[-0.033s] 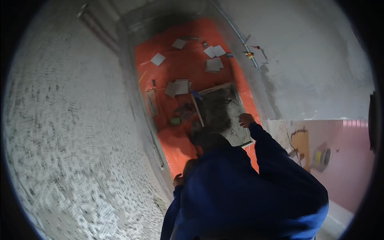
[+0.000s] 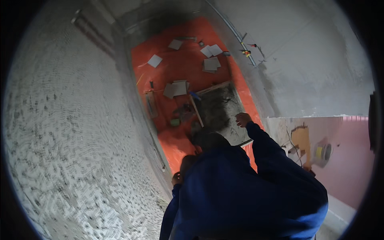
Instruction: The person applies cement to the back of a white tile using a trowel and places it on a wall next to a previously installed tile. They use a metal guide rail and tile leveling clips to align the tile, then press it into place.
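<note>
My right hand [image 2: 243, 119] hangs over the right side of a wooden-framed tray [image 2: 195, 110] of grey mortar [image 2: 216, 108]. Its fingers are loosely bent and apart, and nothing shows in them. Low on the left, my left hand [image 2: 177, 178] is beside my dark-clad leg, close to the rough wall. Its fingers look slightly spread, with nothing visible in them. Both sleeves are dark blue. A blue-handled tool [image 2: 195, 95] lies at the tray's upper left corner. Left of the tray are a small green object [image 2: 175, 122] and a clear crumpled item, hard to make out.
Orange sheeting [image 2: 160, 76] covers the floor. Square light tiles [image 2: 180, 88] lie on it, some stacked, others single [image 2: 155, 61]. A combed, rough wall [image 2: 72, 140] rises on the left, a smooth grey wall [image 2: 316, 72] with pipes on the right. A bucket [image 2: 322, 154] stands at right.
The view has shifted slightly, so the floor items sit a little further left. An orange-brown shape has come into sight beside my right sleeve. Both hands keep nearly the same pose.
</note>
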The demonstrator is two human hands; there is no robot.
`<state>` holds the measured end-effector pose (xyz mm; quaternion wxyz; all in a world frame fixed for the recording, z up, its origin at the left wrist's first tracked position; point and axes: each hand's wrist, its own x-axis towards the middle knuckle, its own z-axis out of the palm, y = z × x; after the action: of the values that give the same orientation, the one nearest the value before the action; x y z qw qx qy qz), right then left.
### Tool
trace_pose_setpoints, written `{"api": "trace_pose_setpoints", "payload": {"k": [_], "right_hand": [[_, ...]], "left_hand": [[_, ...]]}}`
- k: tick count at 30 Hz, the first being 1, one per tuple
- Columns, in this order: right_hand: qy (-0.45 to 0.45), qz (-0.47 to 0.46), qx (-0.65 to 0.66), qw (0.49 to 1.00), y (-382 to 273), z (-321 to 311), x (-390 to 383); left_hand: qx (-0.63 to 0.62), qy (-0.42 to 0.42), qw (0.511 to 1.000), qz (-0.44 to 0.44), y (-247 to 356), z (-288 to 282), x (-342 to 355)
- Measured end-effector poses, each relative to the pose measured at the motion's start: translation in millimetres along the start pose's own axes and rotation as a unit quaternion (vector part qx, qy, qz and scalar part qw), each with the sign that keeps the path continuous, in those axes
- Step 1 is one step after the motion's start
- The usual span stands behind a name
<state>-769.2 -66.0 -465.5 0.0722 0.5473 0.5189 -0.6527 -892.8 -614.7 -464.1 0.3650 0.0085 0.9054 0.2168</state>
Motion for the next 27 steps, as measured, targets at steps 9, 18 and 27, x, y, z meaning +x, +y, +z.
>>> {"api": "trace_pose_setpoints", "payload": {"k": [9,18,27], "right_hand": [[0.058,0.1,0.065,0.991,28,50,3],[0.102,0.198,0.175,0.959,117,127,37],[0.26,0.171,-0.097,0.945,-56,251,136]], "left_hand": [[0.046,0.132,0.954,0.267,214,-165,140],[0.189,0.016,0.884,0.427,379,-183,309],[0.442,-0.156,0.743,0.478,516,-219,523]]}}
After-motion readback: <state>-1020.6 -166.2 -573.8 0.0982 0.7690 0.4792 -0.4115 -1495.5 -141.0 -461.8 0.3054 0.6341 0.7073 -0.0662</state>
